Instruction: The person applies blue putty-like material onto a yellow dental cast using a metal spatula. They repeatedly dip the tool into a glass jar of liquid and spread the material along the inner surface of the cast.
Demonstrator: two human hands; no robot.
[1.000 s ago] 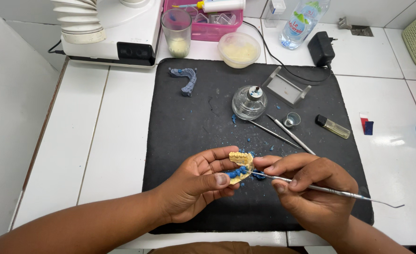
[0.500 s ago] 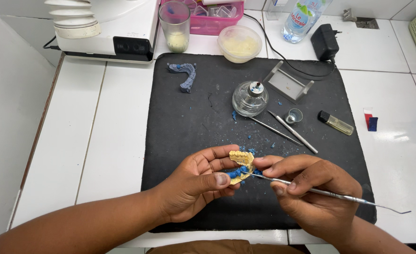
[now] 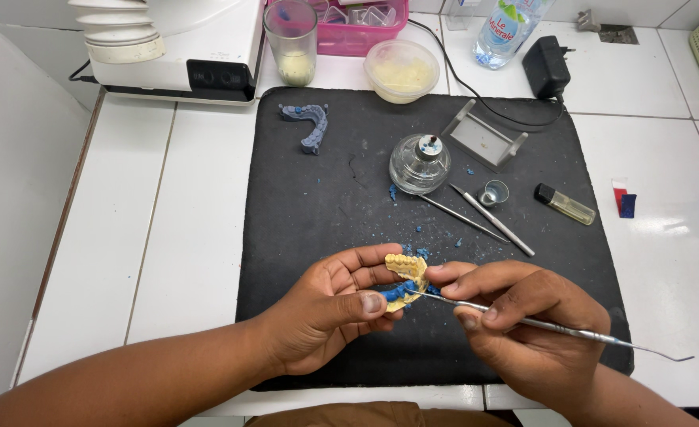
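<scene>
Head view, as I see it from my station. My left hand (image 3: 330, 312) grasps a small yellow plaster dental cast with blue wax along its teeth (image 3: 405, 281), thumb and fingers closed around it, just above the near edge of the black rubber work mat (image 3: 326, 198). My right hand (image 3: 523, 328) pinches a thin steel carving instrument (image 3: 555, 326) like a pen; its tip touches the blue wax on the cast. Farther back on the mat: a round glass spirit lamp (image 3: 419, 162), two loose steel hand tools (image 3: 484, 217), a small metal cup (image 3: 493, 192), a yellowish lighter (image 3: 564, 204), and a blue wax arch (image 3: 308, 125) well apart at the far left. Blue wax crumbs (image 3: 413, 253) lie near the cast.
</scene>
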